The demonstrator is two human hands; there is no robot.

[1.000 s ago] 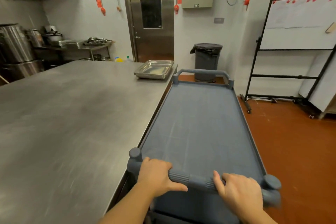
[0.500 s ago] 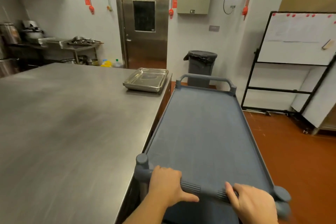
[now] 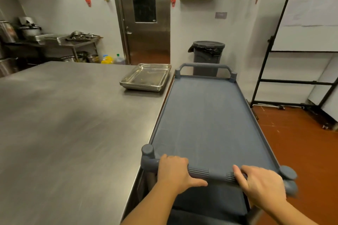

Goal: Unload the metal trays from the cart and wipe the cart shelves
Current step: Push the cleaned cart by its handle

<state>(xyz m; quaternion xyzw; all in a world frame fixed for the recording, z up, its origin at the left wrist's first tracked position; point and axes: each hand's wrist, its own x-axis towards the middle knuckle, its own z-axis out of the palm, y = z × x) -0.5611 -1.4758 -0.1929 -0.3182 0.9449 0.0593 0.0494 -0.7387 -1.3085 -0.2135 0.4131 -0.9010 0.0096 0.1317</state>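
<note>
Left hand (image 3: 173, 171) and right hand (image 3: 261, 182) both grip the near handle (image 3: 208, 171) of the blue-grey cart (image 3: 206, 120); stacked metal trays (image 3: 146, 77) sit on the steel desk (image 3: 69, 124) beside it.

Under the fingers (image 3: 172, 160) the cart handle (image 3: 206, 172) is slate blue-grey with ribbed bands, and the cart shelf (image 3: 210, 120) beyond the fingers is the same plain colour. Left of them the counter (image 3: 73, 124) is brushed silver; the metal trays (image 3: 146, 77) shine silver. Right, the floor (image 3: 301, 151) is rust-orange.
</note>
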